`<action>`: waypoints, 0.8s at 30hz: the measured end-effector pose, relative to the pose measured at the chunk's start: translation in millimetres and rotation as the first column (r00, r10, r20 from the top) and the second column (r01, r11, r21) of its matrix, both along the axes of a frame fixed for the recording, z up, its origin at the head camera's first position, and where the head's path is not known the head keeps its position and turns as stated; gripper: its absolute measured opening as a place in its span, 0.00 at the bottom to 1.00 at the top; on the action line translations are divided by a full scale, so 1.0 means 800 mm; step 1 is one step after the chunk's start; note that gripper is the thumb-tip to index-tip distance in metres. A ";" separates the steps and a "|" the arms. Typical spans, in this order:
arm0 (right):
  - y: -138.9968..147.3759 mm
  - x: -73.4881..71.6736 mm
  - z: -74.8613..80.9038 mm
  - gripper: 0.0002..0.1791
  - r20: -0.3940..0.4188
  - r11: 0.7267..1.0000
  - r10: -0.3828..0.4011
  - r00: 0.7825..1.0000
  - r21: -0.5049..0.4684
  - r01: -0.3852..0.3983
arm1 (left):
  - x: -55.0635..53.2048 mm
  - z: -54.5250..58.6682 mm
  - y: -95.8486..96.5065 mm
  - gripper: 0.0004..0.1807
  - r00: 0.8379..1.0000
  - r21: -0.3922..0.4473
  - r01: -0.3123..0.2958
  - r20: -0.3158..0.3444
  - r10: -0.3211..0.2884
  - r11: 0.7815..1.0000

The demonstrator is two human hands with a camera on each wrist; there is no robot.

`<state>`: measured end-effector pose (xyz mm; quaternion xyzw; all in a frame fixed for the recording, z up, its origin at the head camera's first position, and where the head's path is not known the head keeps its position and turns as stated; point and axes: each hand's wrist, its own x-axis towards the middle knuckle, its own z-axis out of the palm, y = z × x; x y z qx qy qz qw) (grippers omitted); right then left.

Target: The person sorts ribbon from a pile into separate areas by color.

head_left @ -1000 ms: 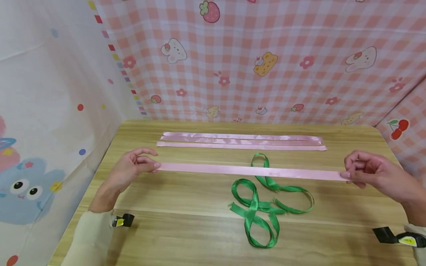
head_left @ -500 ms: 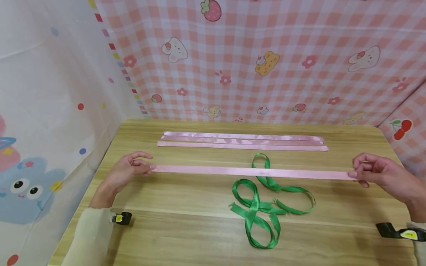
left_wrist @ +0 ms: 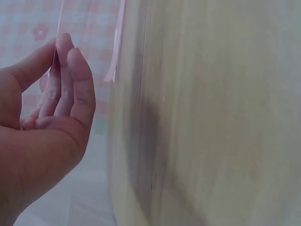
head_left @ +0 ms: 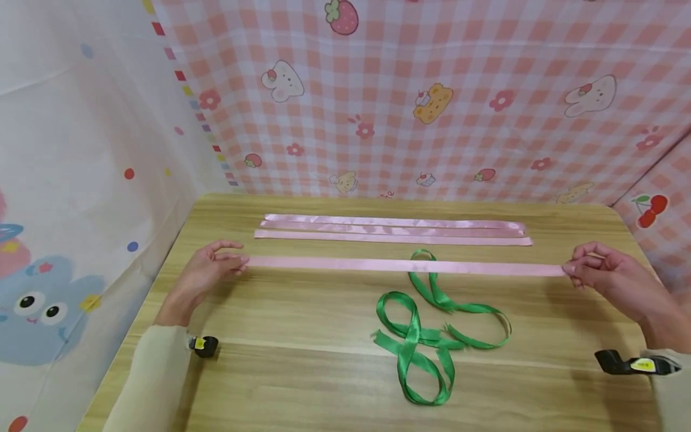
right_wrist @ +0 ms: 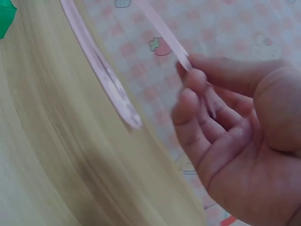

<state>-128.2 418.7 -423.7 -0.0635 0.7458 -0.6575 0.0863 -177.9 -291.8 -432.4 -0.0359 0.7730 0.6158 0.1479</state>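
Observation:
A pink satin ribbon [head_left: 351,264] is stretched level between both hands, raised over the table. Its left end is pinched between thumb and fingers of my left hand [head_left: 207,270]; the left wrist view shows that hand [left_wrist: 61,103] with the ribbon edge-on at the fingertips. My right hand [head_left: 610,273] pinches the other end, and in the right wrist view the ribbon [right_wrist: 164,33] runs up from the thumb and fingertips. Beyond it, several more pink ribbons [head_left: 388,238] lie side by side on the table, roughly parallel to the held one.
A green ribbon [head_left: 414,336] lies in loose loops on the wooden table [head_left: 286,378], right of the middle; the held ribbon crosses above its far loop. A checked pink curtain [head_left: 378,72] hangs behind the table, and a white printed sheet [head_left: 81,132] hangs at left.
Both hands first drew slightly apart, pulling the pink ribbon straight, then moved it away from me toward the lying pink ribbons. The green ribbon has stayed put.

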 end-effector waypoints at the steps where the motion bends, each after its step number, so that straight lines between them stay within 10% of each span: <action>1: -0.002 -0.004 -0.001 0.05 0.009 0.999 -0.027 1.000 -0.037 0.027 | -0.004 -0.001 0.001 0.27 1.000 0.006 -0.007 0.002 0.007 1.000; 13: -0.031 -0.057 -0.022 0.10 0.104 0.908 -0.407 0.907 -0.059 0.414 | -0.056 -0.018 0.025 0.23 0.974 0.043 -0.226 0.034 0.225 0.973; 24: -0.039 -0.069 -0.060 0.10 0.125 0.879 -0.467 0.875 -0.037 0.475 | -0.077 -0.034 0.038 0.24 0.927 0.072 -0.369 0.102 0.361 0.927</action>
